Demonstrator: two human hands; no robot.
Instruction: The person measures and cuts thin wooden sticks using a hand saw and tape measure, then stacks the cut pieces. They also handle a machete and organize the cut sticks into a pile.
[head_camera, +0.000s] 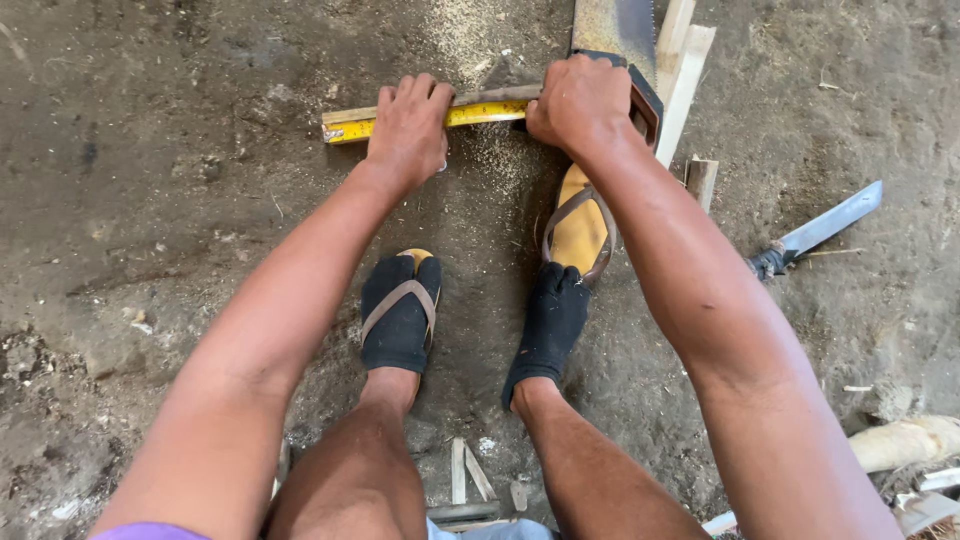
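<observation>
The yellow strip of wood (480, 112) lies on the dirt floor (170, 200), long axis left to right. The left hand (408, 125) presses flat across its middle, fingers curled over the far edge. The right hand (580, 100), fist closed, grips the saw handle (645, 100) at the strip's right end.

The floor is bare, packed grey-brown dirt floor (180, 200), scuffed and uneven, with pale sawdust (470, 40) scattered near the top (thickest toward the middle). Small wood offcuts (468, 478) lie at the bottom edge. Daylight falls evenly, casting soft shadows; no walls show.
</observation>
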